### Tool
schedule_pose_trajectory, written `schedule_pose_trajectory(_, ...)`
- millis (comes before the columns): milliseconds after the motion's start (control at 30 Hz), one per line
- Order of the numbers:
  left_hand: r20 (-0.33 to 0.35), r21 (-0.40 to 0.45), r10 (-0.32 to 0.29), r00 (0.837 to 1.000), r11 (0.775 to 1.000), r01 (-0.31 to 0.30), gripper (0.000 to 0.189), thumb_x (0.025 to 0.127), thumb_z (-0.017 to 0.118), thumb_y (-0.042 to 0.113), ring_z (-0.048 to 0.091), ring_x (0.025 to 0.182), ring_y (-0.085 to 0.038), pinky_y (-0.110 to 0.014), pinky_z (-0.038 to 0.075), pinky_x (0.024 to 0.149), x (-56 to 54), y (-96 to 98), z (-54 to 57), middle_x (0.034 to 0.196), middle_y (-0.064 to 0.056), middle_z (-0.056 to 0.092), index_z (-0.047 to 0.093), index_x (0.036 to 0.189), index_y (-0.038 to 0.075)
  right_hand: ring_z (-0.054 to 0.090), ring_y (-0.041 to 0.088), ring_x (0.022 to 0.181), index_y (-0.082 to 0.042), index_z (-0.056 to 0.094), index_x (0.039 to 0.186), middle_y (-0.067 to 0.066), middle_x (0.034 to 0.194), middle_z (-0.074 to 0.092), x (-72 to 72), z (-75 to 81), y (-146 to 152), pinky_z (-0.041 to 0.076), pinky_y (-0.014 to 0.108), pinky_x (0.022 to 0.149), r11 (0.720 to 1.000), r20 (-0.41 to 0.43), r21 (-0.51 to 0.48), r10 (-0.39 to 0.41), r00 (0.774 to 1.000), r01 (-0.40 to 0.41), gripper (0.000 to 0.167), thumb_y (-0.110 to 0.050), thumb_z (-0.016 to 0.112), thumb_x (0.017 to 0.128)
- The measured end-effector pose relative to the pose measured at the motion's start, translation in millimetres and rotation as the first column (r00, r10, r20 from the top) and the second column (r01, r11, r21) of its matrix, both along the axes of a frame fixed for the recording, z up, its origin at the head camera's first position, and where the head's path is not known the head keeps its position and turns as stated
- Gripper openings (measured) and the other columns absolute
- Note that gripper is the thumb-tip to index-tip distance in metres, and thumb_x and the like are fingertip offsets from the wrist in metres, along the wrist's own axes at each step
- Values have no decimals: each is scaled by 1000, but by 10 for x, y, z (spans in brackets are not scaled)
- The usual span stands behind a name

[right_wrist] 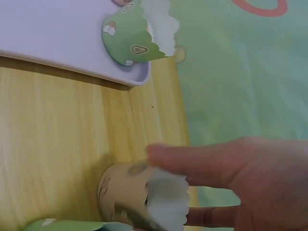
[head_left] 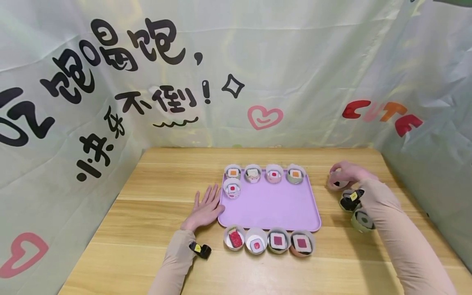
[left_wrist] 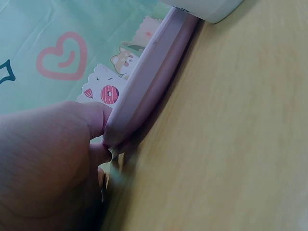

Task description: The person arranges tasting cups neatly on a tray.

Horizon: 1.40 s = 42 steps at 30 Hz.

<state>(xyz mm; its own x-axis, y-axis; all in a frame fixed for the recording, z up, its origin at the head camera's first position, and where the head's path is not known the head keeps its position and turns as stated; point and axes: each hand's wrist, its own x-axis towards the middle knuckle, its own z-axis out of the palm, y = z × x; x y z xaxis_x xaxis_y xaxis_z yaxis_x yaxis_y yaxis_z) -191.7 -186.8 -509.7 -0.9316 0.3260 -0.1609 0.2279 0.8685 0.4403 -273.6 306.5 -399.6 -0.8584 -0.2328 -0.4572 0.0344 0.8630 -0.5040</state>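
My right hand (head_left: 346, 172) holds a brownish paper baking cup (right_wrist: 126, 188) by its scalloped rim, at the table's right side. Something dark sits inside that cup. Closer to me, under the right wrist, two green cups stand; the nearer cup (head_left: 363, 221) contains a dark, round sushi-like piece. My left hand (head_left: 206, 209) lies with straight, spread fingers beside the purple tray (head_left: 273, 205), its thumb touching the rim. On the tray, several cups with small sushi pieces line the back edge, among them a green cup (right_wrist: 127, 36). One pink-patterned cup (head_left: 232, 189) stands in front at left.
Along the tray's front edge, several more sushi-filled cups stand on the wooden table (head_left: 155, 205), including one with a red piece (head_left: 235, 238). A printed cloth (head_left: 313, 73) hangs behind the table and at both sides.
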Motion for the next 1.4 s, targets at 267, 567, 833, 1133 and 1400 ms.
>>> schedule_pose_trajectory(267,-18,3,9,1000,1000,-8,68,104,32,44,-8,160,-26,-57,-19,123,-18,3,-48,171,-3,-5,10,162,16,63,24,82,12,57,111,22,98,62,9,-29,-52,60,36,67,996,-85,67,-58,995,64,51,-36,61,95)
schedule_pose_trajectory(567,-12,-3,4,1000,1000,-4,67,106,33,45,-9,160,-26,-57,-19,123,-6,1,-12,171,-3,-6,9,161,16,54,14,61,-15,47,66,-6,59,42,-33,-91,-47,55,29,59,987,-112,123,-93,989,107,44,-45,58,97)
schedule_pose_trajectory(833,2,4,7,1000,1000,-7,66,106,33,44,-9,159,-25,-56,-19,124,17,18,40,171,-1,-6,9,161,17,59,22,67,9,61,97,18,79,61,-10,-65,-21,48,31,56,987,-143,150,-31,989,53,68,-58,51,98)
schedule_pose_trajectory(1133,3,9,5,1000,1000,-5,67,105,33,45,-9,160,-25,-56,-20,123,24,13,49,171,-2,-6,9,161,16,50,55,124,8,41,144,43,137,46,-40,-35,82,49,60,94,978,-177,92,202,963,-188,84,-41,76,86)
schedule_pose_trajectory(1400,-1,7,7,1000,1000,-7,67,106,33,44,-9,160,-25,-56,-19,123,21,8,24,171,-2,-6,9,161,15,53,46,118,7,49,138,36,136,52,3,-89,45,51,56,93,962,-194,106,269,943,-253,78,-23,86,76)
